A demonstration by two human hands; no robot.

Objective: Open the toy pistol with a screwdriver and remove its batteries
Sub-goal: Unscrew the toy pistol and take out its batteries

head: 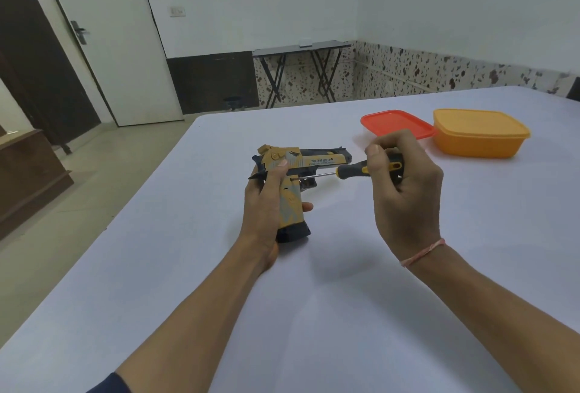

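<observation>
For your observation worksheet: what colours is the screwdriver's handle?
The screwdriver handle is black and yellow; head view.

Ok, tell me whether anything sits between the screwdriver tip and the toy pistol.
Nothing visible does. The screwdriver in the right grip reaches the toy pistol, shaft clear; the left grip holds the handle, thumb just beside the tip.

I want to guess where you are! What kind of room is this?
Probably a plain spare room or office: a big cloth-covered table, a white door, and a small folding table by the speckled wall tiles.
</observation>
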